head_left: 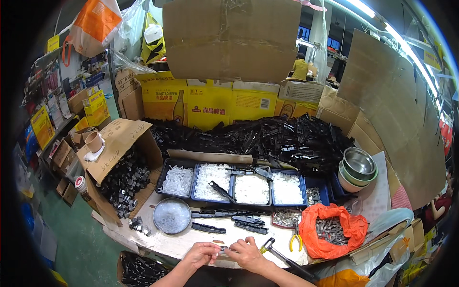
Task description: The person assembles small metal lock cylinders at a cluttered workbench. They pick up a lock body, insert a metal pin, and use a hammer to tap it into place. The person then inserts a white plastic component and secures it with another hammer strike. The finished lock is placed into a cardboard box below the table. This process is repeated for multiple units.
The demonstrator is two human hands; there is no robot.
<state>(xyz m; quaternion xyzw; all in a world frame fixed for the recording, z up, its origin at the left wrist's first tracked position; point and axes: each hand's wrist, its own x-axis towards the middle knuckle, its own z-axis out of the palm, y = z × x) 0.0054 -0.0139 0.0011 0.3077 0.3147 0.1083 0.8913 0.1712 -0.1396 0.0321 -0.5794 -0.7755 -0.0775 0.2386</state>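
My left hand (202, 254) and my right hand (246, 254) meet at the table's front edge, fingertips pinched together. Between them is a small greyish part (222, 250), mostly covered by the fingers, so its kind does not show. A hammer (282, 256) lies just right of my right hand. Beyond it are pliers with yellow handles (296, 241). Ahead of my hands, several long black plastic pieces (209, 228) lie on the table. A round dish (171, 216) of small clear pieces stands to the left of them.
Blue bins of small white plastic parts (212, 182) stand mid-table, black pieces across them. Behind is a heap of black parts (248, 141). An orange bag (311, 229) of grey parts and stacked bowls (357, 165) are right. A cardboard box (117, 136) holding metal parts stands left.
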